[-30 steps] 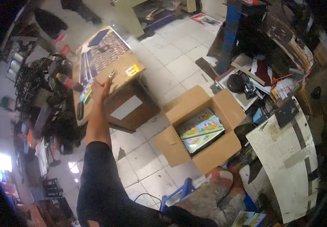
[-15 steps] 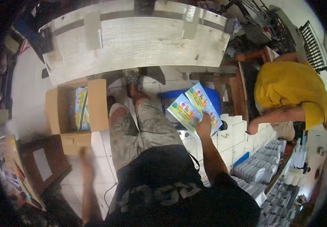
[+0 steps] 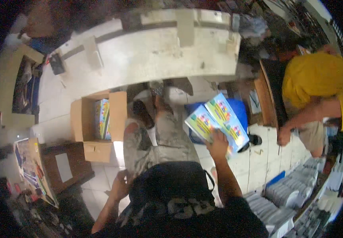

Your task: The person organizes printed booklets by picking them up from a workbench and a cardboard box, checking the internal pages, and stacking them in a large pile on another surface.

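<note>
Two piles or copies of a colourful booklet, a left booklet and a right booklet, lie side by side at an angle over a blue stool. My right hand is closed on the near edge of the left booklet, its fingertips partly hidden. Beside my left thigh, my left hand has its fingers curled in, and nothing shows in it. An open cardboard box stands left of my legs, with similar booklets upright inside.
A long whitish table spans the far side. To the right, a person in a yellow top sits by a wooden desk. Stacks of paper line the lower right. A brown cabinet stands at left.
My left hand has moved from near the box's front flap back to beside my thigh. My right hand stays at the booklets. The whole view has shifted, so the scene sits farther right.
</note>
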Demonstrator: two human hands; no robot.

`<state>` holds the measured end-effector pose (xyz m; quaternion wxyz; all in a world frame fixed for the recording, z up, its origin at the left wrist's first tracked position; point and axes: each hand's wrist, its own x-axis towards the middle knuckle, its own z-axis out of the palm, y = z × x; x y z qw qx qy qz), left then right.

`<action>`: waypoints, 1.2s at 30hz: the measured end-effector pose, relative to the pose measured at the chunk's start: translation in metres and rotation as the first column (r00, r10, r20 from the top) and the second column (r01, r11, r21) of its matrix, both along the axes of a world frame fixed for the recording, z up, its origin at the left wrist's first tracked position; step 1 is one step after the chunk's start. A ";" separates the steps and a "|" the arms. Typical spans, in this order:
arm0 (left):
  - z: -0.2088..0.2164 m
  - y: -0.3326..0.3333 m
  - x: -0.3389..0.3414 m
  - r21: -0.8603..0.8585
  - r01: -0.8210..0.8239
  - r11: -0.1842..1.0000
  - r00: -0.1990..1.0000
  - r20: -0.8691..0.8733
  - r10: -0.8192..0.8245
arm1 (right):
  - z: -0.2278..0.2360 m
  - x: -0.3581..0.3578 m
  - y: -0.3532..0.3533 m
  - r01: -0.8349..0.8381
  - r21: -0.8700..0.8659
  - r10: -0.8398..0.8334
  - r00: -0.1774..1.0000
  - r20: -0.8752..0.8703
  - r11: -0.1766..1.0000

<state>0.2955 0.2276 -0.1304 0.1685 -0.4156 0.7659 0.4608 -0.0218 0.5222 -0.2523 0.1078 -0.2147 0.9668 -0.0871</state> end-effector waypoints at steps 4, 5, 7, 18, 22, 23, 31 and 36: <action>0.039 -0.032 -0.037 -0.090 0.237 0.967 0.966 -0.082 -0.245 | -0.006 -0.067 0.064 -0.002 -0.189 0.060 0.951 0.303 0.982; 0.050 -0.044 -0.055 -0.016 0.226 0.974 0.974 0.031 -0.225 | 0.029 -0.090 0.060 -0.068 -0.103 0.094 0.954 0.285 0.992; 0.056 -0.067 -0.092 -0.125 0.308 0.943 0.943 -0.087 -0.320 | 0.071 -0.146 0.099 -0.049 0.084 0.049 0.999 0.006 0.995; 0.135 -0.114 -0.397 0.222 0.095 0.970 0.597 -0.793 0.124 | 0.227 -0.203 -0.175 -0.602 -0.037 0.355 0.519 -0.778 0.798; 0.110 -0.112 -0.414 0.127 -0.019 0.992 0.466 -0.876 0.121 | 0.212 -0.209 -0.177 -0.614 -0.042 0.369 0.526 -0.767 0.788; 0.109 -0.110 -0.413 0.128 -0.074 0.989 0.414 -0.898 0.148 | 0.212 -0.212 -0.179 -0.626 -0.015 0.375 0.487 -0.789 0.780; 0.111 -0.123 -0.391 0.237 -0.298 0.925 0.263 -0.911 0.318 | 0.210 -0.199 -0.203 -0.670 -0.032 0.464 0.547 -0.697 0.741; 0.104 -0.154 -0.369 0.132 -0.419 0.898 0.304 -0.912 0.276 | 0.208 -0.182 -0.202 -0.730 -0.164 0.472 0.578 -0.665 0.663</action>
